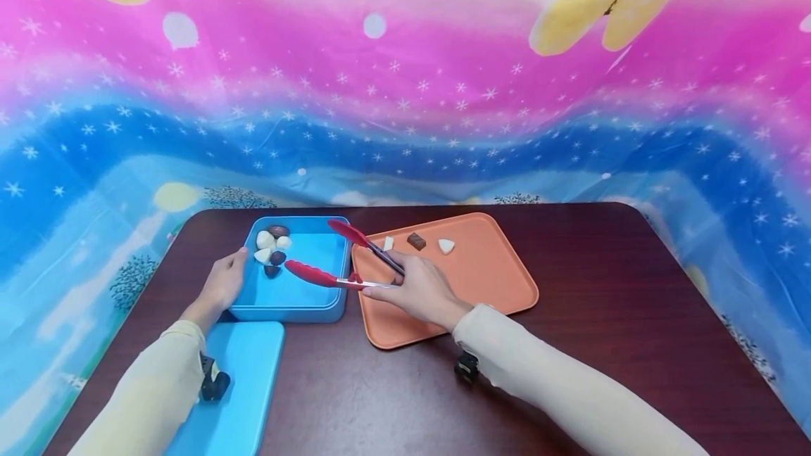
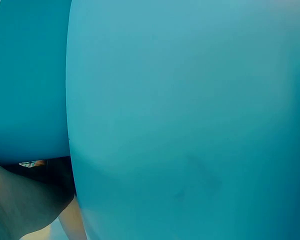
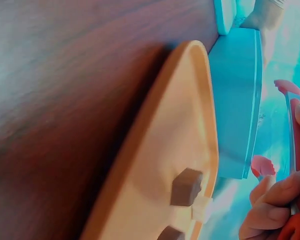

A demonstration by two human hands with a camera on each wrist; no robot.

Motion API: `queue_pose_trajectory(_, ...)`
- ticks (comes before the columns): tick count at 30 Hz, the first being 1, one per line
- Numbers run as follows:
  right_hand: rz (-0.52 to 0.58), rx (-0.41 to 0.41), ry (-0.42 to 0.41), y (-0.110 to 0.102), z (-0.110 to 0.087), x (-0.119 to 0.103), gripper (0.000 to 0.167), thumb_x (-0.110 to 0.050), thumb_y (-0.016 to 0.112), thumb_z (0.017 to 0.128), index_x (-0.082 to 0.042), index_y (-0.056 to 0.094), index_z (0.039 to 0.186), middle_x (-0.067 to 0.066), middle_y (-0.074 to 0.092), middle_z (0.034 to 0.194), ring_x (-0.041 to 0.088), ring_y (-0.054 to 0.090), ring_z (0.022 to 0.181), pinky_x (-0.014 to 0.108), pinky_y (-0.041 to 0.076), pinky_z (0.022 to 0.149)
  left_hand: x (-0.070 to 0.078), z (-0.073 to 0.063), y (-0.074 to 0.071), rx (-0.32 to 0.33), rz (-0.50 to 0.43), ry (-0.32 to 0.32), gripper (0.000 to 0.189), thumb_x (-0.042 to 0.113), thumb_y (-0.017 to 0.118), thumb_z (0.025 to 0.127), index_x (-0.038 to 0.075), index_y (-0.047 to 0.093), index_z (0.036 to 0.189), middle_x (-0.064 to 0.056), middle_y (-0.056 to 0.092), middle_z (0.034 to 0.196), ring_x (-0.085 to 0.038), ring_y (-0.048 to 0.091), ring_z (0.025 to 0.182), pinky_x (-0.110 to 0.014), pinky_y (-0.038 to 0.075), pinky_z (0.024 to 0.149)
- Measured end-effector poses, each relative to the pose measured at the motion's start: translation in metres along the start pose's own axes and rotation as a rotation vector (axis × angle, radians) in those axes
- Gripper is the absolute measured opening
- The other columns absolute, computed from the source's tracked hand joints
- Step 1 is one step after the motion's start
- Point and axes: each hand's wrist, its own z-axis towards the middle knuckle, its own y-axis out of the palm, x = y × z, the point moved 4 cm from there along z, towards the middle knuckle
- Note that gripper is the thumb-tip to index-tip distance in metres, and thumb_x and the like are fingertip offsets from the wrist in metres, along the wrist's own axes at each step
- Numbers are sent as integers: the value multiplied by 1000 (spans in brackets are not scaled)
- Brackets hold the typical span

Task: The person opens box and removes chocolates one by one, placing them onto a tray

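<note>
My right hand (image 1: 426, 290) holds red-tipped metal tongs (image 1: 312, 274), also seen in the right wrist view. Their arms are spread above the right side of a blue box (image 1: 298, 314), with nothing between the tips. Several white and dark brown pieces, which look like chocolates (image 1: 266, 239), lie at the box's left. My left hand (image 1: 224, 281) rests against the box's left wall, its fingers partly hidden. Beneath the right hand lies an orange tray (image 1: 500, 280) with a brown chocolate piece (image 1: 416, 241) and two white pieces (image 1: 446, 246). The right wrist view shows brown pieces (image 3: 186, 187) there.
A flat blue lid (image 1: 253, 371) lies in front of the box, under the left forearm. Box, lid and tray stand on a dark wooden table (image 1: 602, 301). Behind its far edge hangs a colourful printed cloth (image 1: 443, 90).
</note>
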Motion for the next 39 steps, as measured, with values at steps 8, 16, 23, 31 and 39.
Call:
queue_pose_trajectory(8,-38,-65,55,11,13,-22,83,-69,75,78,-28,54,146,-4,37,53,15,35,43,25,26,40,1,0,-2,3,-7,27,78,53,8,108,-5,9,159,-33,11,165,-54,13,152,-69,18,121)
queue_pose_trajectory(16,-40,-78,26,24,34,-38,74,-62,74,84,-17,58,141,-3,38,48,16,35,38,25,24,36,0,2,-4,19,-12,25,78,54,9,108,-5,9,159,-32,12,165,-54,13,152,-68,18,122)
queue_pose_trajectory(23,-192,0,-36,35,51,-43,69,-61,71,87,-21,61,142,-4,33,47,15,31,37,24,22,36,0,2,-3,24,-6,17,78,54,9,108,-4,11,159,-32,13,165,-53,15,152,-69,18,121)
queue_pose_trajectory(31,-443,38,-104,46,64,-50,59,-58,66,92,-23,62,141,-4,51,55,14,49,47,26,33,39,1,3,-2,28,-5,32,76,52,9,108,-4,12,159,-33,14,164,-53,14,152,-68,18,122)
queue_pose_trajectory(39,-587,11,-65,53,70,-58,58,-58,63,94,-22,61,140,0,76,92,15,68,69,31,56,59,0,2,-2,14,-3,17,77,54,8,108,-3,10,159,-33,12,165,-54,14,151,-70,19,120)
